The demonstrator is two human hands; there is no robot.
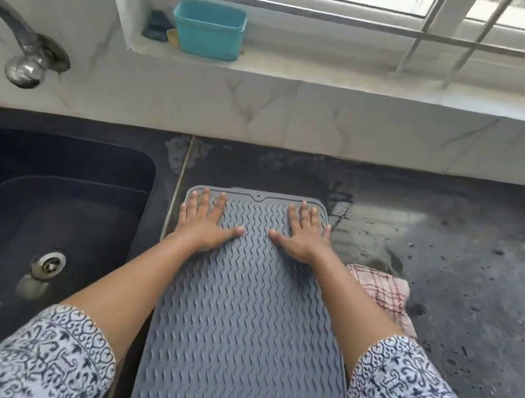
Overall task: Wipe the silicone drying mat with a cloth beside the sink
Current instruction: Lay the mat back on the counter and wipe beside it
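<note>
A grey silicone drying mat (246, 328) with wavy ridges lies flat on the dark countertop, just right of the sink. My left hand (203, 220) rests palm down on the mat's far left corner, fingers spread. My right hand (303, 237) lies flat on the far right corner, fingers apart too. Neither hand holds anything. A crumpled white cloth with red checks (381, 291) sits on the counter beside the mat's right edge, partly hidden behind my right forearm.
A dark sink (23, 228) with a metal drain lies to the left, under a wall tap (24, 54). A teal tub (209, 30) and a dark scrubber stand on the window sill. The dark countertop (468, 268) stretches to the right, with wet patches.
</note>
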